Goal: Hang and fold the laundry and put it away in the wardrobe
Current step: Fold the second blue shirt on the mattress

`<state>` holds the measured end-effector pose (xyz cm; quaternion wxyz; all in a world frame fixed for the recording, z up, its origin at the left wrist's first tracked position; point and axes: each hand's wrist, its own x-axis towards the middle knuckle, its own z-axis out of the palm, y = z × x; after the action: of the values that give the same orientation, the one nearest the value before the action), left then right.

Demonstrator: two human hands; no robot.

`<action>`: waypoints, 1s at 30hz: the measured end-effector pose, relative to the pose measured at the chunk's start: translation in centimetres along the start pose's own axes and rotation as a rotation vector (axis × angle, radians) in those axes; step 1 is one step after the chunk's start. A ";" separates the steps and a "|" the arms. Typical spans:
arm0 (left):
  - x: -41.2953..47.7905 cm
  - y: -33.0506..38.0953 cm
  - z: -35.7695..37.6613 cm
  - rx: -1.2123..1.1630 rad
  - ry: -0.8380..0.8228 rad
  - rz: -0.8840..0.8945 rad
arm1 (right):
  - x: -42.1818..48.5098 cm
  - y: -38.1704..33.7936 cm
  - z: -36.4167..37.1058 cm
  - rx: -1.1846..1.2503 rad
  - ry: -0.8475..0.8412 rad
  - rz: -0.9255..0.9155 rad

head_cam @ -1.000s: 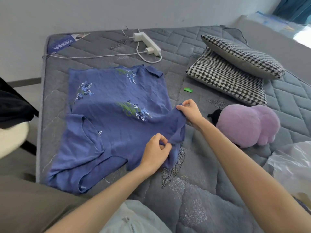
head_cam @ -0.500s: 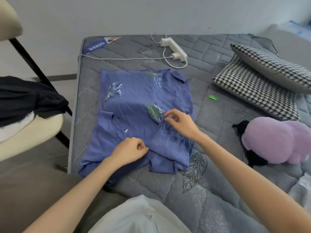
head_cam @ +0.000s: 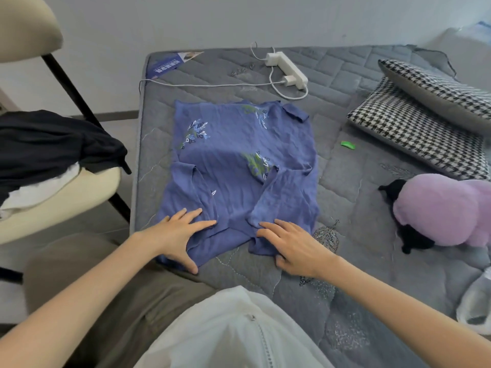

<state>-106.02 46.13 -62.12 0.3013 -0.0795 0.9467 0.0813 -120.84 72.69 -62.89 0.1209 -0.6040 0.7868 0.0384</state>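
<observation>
The left hand [head_cam: 180, 236] lies palm-down, fingers straight and spread; thumb splayed inward. The right hand [head_cam: 295, 247] lies flat likewise.

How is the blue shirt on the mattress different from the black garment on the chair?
The blue shirt has a leaf print; the black garment looks plain. The blue shirt lies flat on the mattress, sleeves folded in; the black garment is heaped on the chair. The left hand and right hand rest on the blue shirt; no hand touches the black garment. Both are clothes.
</observation>
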 end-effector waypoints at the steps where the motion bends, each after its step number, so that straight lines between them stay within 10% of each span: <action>1: -0.2 -0.2 0.1 0.041 0.003 0.002 | -0.1 -0.3 0.3 -0.090 0.006 0.018; 7: -1.0 -0.9 0.1 0.073 0.006 0.022 | -0.2 -1.1 0.7 -0.388 0.218 0.001; 17: -0.9 -0.4 0.1 0.090 0.029 0.017 | -3.2 1.6 -1.0 0.544 0.163 0.199; 30: -1.5 0.2 1.6 0.328 0.095 0.019 | -2.0 -0.5 1.8 -0.266 0.237 -0.050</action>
<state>-104.02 46.79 -62.51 0.2643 -0.0240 0.9612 -0.0753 -119.64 74.82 -64.17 -0.0529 -0.6342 0.7684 0.0676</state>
